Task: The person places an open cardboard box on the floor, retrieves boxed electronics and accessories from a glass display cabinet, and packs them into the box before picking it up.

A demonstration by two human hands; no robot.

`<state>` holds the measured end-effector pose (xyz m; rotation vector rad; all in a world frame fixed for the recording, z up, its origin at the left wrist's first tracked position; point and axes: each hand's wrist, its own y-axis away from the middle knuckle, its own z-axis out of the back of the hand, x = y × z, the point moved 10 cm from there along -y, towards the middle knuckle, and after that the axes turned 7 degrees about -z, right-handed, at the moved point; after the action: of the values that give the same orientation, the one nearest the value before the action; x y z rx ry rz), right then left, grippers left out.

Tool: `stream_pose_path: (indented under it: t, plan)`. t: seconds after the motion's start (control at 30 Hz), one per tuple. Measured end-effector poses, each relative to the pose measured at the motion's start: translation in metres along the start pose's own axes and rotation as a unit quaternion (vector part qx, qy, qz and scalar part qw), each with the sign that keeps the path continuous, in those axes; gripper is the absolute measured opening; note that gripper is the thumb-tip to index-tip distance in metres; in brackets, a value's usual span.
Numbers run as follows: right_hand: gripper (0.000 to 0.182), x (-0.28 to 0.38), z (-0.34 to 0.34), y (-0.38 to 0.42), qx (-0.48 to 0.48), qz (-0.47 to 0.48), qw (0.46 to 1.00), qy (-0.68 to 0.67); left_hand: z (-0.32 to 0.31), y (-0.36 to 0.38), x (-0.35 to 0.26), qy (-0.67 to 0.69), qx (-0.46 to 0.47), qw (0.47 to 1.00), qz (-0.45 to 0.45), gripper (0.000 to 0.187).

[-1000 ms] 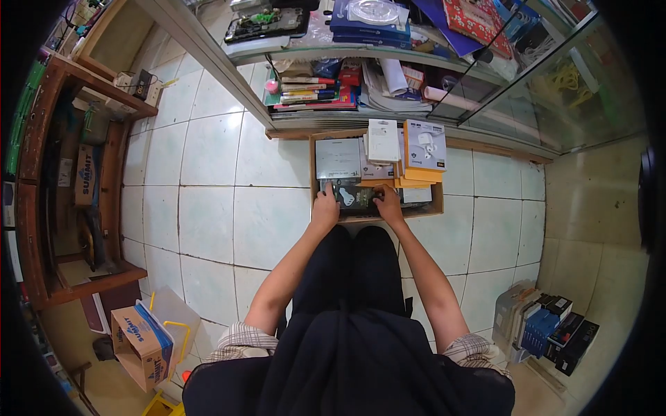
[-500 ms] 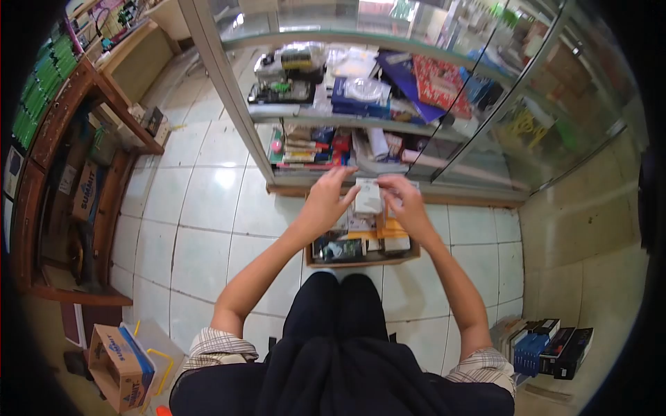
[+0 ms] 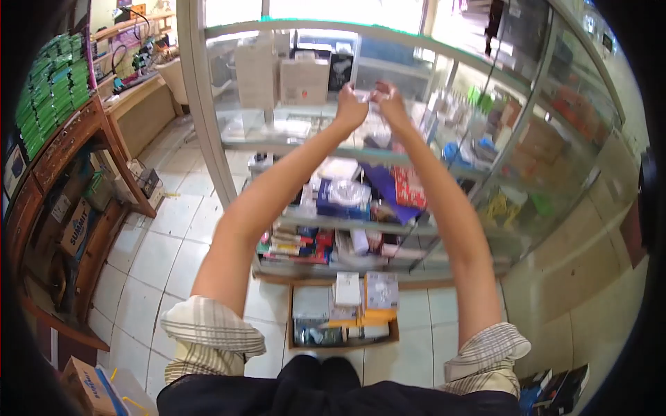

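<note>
My left hand (image 3: 352, 107) is raised at the upper shelf of the glass cabinet, its fingers curled. Close beside it, my right hand (image 3: 390, 102) is curled too. Something small and pale seems to lie between the fingertips, too blurred to name. Behind the hands stand a white box (image 3: 304, 82) and a taller pale box (image 3: 255, 75). Below, on the floor, a cardboard carton (image 3: 345, 345) holds a small white box (image 3: 347, 289), a grey-white box (image 3: 381, 290), orange-yellow envelopes (image 3: 375, 317) and a dark pack (image 3: 317, 333).
The glass cabinet (image 3: 202, 104) has metal frames and lower shelves with a blue box (image 3: 343, 199) and a red patterned item (image 3: 409, 187). A wooden shelf unit (image 3: 66, 156) with green packs (image 3: 55, 90) stands left. Dark boxes (image 3: 562, 392) sit at lower right.
Both hands have left the small white box in the carton and moved up and forward to the cabinet's upper shelf. The view has tilted upward, so the carton sits lower.
</note>
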<state>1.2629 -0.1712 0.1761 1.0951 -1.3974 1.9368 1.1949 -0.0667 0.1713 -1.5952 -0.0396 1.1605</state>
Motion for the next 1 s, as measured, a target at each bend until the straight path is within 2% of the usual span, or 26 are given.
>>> stream_pose_path:
  t: [0.07,0.1,0.17,0.2,0.27,0.3,0.4,0.43,0.53,0.57,0.67,0.73,0.8,0.97,1.0]
  plan:
    - [0.045,-0.046,-0.017,-0.040,0.012,-0.074,0.997,0.023,-0.011,-0.034,0.052,-0.035,-0.015,0.999,-0.007,0.060]
    - [0.046,-0.044,-0.025,-0.040,0.028,-0.107,0.993,-0.029,-0.012,-0.050,0.069,-0.037,-0.020,0.999,-0.021,0.060]
    - [0.049,-0.059,-0.042,-0.048,0.069,-0.157,0.982,-0.084,-0.024,-0.063,0.114,-0.003,0.020,0.998,0.054,0.072]
    - [0.049,-0.065,-0.047,-0.056,0.073,-0.158,0.981,-0.081,-0.024,-0.067,0.115,-0.002,0.016,0.998,0.057,0.072]
    - [0.049,-0.077,-0.057,-0.072,0.076,-0.177,0.974,-0.117,-0.025,-0.073,0.127,-0.004,0.031,0.989,0.143,0.081]
    - [0.052,-0.083,-0.063,-0.079,0.088,-0.190,0.972,-0.109,-0.028,-0.081,0.127,-0.007,0.065,0.987,0.144,0.086]
    - [0.054,-0.096,-0.075,-0.102,0.089,-0.175,0.972,-0.130,-0.026,-0.081,0.128,-0.094,0.006,0.982,0.165,0.091]
    - [0.056,-0.097,-0.078,-0.116,0.088,-0.125,0.978,-0.144,-0.031,-0.081,0.137,-0.084,-0.020,0.981,0.173,0.093]
    - [0.053,-0.103,-0.072,-0.123,0.100,-0.154,0.974,-0.133,-0.038,-0.077,0.146,-0.088,-0.051,0.972,0.212,0.093]
    - [0.056,-0.098,-0.071,-0.119,0.107,-0.176,0.966,-0.159,-0.038,-0.078,0.144,-0.108,-0.055,0.974,0.190,0.091]
    - [0.063,-0.112,-0.080,-0.137,0.149,-0.166,0.961,-0.166,-0.038,-0.080,0.144,-0.124,-0.082,0.978,0.144,0.090]
    - [0.066,-0.113,-0.089,-0.147,0.181,-0.156,0.951,-0.197,-0.039,-0.080,0.143,-0.125,-0.092,0.977,0.144,0.089]
    - [0.067,-0.118,-0.088,-0.152,0.169,-0.156,0.961,-0.155,-0.040,-0.081,0.149,-0.124,-0.091,0.976,0.157,0.089]
    - [0.065,-0.127,-0.091,-0.155,0.175,-0.179,0.960,-0.123,-0.034,-0.084,0.156,-0.120,-0.121,0.972,0.162,0.088]
    - [0.055,-0.129,-0.088,-0.157,0.152,-0.177,0.965,-0.117,-0.034,-0.082,0.153,-0.116,-0.116,0.971,0.176,0.086]
